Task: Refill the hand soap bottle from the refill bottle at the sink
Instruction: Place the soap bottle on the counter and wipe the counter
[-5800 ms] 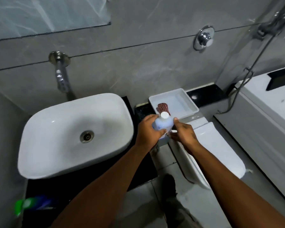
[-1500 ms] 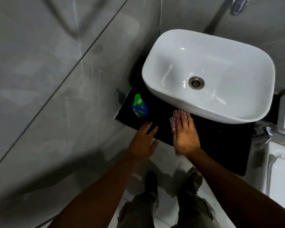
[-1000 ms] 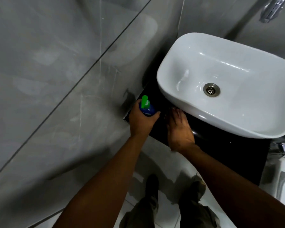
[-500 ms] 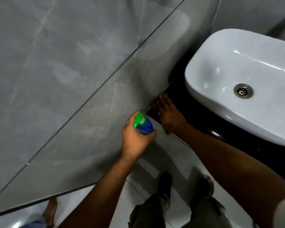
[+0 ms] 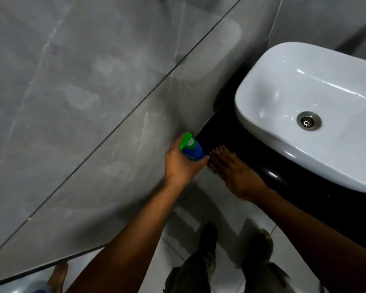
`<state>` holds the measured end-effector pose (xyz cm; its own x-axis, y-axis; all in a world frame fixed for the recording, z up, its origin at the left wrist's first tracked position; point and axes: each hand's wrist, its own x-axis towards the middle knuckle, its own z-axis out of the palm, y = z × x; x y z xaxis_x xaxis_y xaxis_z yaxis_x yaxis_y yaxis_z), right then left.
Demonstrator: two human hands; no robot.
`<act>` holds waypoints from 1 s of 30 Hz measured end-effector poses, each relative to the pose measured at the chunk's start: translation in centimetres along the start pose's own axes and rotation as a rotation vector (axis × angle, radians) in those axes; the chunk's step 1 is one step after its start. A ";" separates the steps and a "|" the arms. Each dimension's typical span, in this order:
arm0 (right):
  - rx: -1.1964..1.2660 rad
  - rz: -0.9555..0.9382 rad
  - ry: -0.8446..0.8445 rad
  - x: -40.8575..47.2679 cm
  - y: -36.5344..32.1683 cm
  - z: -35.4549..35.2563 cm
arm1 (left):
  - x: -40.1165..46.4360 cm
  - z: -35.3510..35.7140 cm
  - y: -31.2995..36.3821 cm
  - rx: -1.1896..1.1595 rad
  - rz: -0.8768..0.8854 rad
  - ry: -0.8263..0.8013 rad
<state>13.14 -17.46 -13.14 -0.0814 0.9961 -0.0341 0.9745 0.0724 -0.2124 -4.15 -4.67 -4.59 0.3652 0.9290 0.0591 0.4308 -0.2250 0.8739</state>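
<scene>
My left hand (image 5: 181,166) grips a blue hand soap bottle (image 5: 193,150) with a green pump top, held upright just off the left corner of the black counter (image 5: 226,134). My right hand (image 5: 235,168) hovers flat beside it, fingers stretched toward the bottle, holding nothing. The white basin (image 5: 268,115) with its metal drain (image 5: 309,121) sits on the counter to the right. The refill bottle is out of view.
A grey tiled wall (image 5: 82,102) fills the left side, close to my left hand. Below are the pale floor tiles (image 5: 216,210) and my feet (image 5: 207,235). Someone's bare foot (image 5: 58,273) shows at the bottom left.
My left hand closed on the soap bottle and lifted it off the counter's corner. My right hand stayed on the counter edge beside it. The view swung left.
</scene>
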 end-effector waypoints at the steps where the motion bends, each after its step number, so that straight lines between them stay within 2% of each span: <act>1: 0.026 0.071 0.021 -2.2 0.7 -0.1 | 0.4 0.5 0.2 0.017 0.000 -0.012; 4: 0.018 0.174 0.108 -1.2 2.6 -1.8 | 2.0 2.2 0.6 0.012 0.003 -0.088; 7: 0.066 0.188 0.073 3.0 1.3 -2.6 | 3.6 3.7 0.5 -0.064 0.040 -0.155; 11: 0.073 0.173 0.053 -3.2 0.0 -0.8 | 5.3 6.3 0.2 -0.095 0.006 -0.185; 14: 0.153 0.343 0.182 -8.9 0.4 -0.5 | 5.6 7.9 -0.3 -0.068 -0.031 -0.225; 16: 0.184 0.498 0.203 -10.4 0.4 -0.7 | 5.5 8.7 -0.6 -0.049 -0.049 -0.241; 23: 0.231 0.950 0.308 -5.0 -1.6 0.0 | 5.1 9.1 -1.7 0.053 -0.029 -0.230; 25: 0.210 0.924 0.282 -4.6 -2.1 0.2 | 5.3 9.0 -1.6 0.054 -0.027 -0.239; 28: 0.164 0.709 0.237 -8.3 -2.9 1.1 | 4.6 8.9 -1.6 0.037 -0.051 -0.243; 30: 0.142 0.719 0.253 -12.7 -2.2 1.4 | 3.1 8.5 -2.3 0.033 -0.087 -0.230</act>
<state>11.70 -30.35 -13.62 0.6281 0.7781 0.0092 0.7320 -0.5868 -0.3461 3.05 -3.77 -10.55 0.5019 0.8550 -0.1302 0.4942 -0.1599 0.8545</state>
